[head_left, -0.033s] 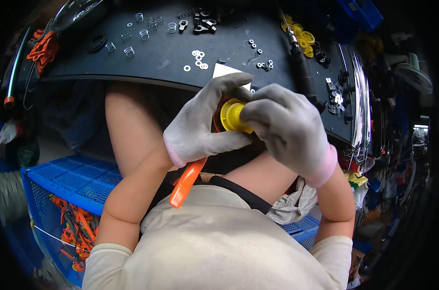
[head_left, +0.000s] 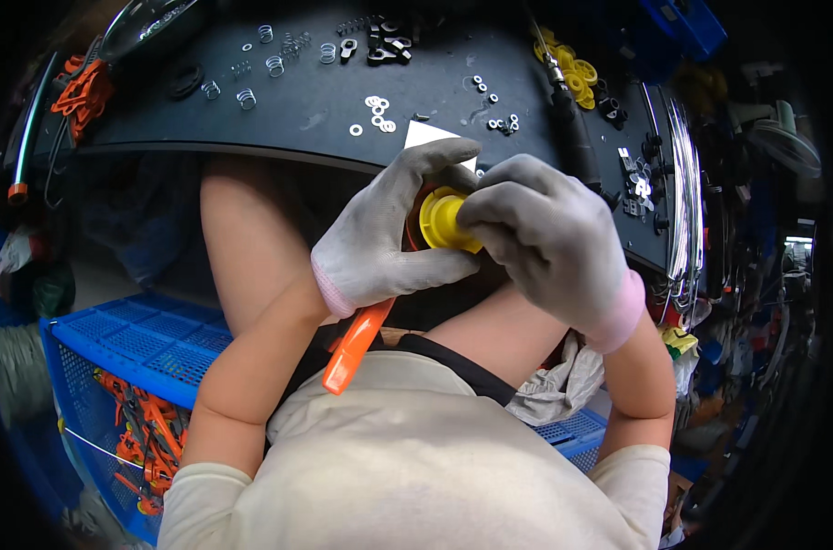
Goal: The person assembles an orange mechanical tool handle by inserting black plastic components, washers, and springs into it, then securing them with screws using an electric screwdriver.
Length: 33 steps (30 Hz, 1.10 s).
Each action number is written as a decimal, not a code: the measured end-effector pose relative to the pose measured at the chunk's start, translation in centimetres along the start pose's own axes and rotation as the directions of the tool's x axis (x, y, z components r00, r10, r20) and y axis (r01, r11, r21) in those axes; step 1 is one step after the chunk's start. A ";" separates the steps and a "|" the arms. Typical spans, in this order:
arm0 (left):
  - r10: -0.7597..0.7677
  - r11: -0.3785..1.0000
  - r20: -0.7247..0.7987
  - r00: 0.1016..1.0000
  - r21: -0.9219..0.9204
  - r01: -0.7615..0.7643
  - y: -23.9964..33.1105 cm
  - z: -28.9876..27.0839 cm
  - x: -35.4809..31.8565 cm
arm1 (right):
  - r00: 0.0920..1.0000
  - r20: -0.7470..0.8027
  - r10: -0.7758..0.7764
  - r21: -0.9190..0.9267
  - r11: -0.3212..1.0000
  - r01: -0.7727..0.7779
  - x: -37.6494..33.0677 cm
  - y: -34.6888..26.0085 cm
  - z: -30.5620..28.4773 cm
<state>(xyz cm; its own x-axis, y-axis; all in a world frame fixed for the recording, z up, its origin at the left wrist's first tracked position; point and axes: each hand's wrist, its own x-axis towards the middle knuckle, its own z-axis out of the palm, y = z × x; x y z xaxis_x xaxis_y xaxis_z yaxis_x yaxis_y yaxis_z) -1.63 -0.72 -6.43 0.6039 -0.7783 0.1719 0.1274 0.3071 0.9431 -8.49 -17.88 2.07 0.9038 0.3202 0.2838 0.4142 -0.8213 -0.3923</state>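
Both of my hands wear grey gloves with pink cuffs and meet above my lap, just off the table's near edge. My left hand (head_left: 380, 240) is curled round a tool with an orange handle (head_left: 356, 346), which sticks out below the palm toward my body. A yellow flanged plastic part (head_left: 441, 220) sits at the tool's upper end, between the left thumb and fingers. From the right, my right hand (head_left: 556, 240) closes its thumb and fingers on the yellow part's narrower side. Those fingers hide whatever else may be between them, and the left hand covers most of the tool's body.
On the dark table (head_left: 288, 124) lie coil springs (head_left: 274, 66), pale washers (head_left: 377, 105), a white card (head_left: 425, 134) and yellow plastic parts (head_left: 577, 78). Long metal rods (head_left: 682, 192) lie at the right. A blue crate (head_left: 141, 339) with orange tools stands at my left.
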 end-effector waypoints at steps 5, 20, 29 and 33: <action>0.005 0.985 -0.059 0.998 0.172 0.005 -0.3 -0.4 -0.1 | 0.977 -0.055 0.207 0.180 0.964 -0.195 0.3 -0.8 -0.5; 0.124 0.842 -0.030 0.992 0.532 -0.090 -2.1 -1.2 0.0 | 0.997 -0.082 0.006 -0.223 0.974 -0.024 -1.3 0.5 0.2; 0.131 0.846 -0.088 0.987 0.530 -0.065 -3.4 -0.8 -0.5 | 0.970 -0.227 0.081 -0.223 0.966 -0.133 -0.6 -0.8 -1.1; 0.282 0.821 -0.341 0.897 0.570 -0.042 -4.1 2.7 -2.4 | 0.984 -0.124 0.127 -0.347 0.924 -0.163 0.3 -2.1 4.3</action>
<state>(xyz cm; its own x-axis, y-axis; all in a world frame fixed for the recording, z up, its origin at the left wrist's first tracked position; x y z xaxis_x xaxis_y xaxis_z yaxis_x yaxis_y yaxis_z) -5.73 -1.60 -9.93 0.8458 -0.4245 0.3233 -0.3688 -0.0271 0.9291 -8.68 -14.03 -0.75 0.9287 0.1522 0.3382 0.1979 -0.9746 -0.1049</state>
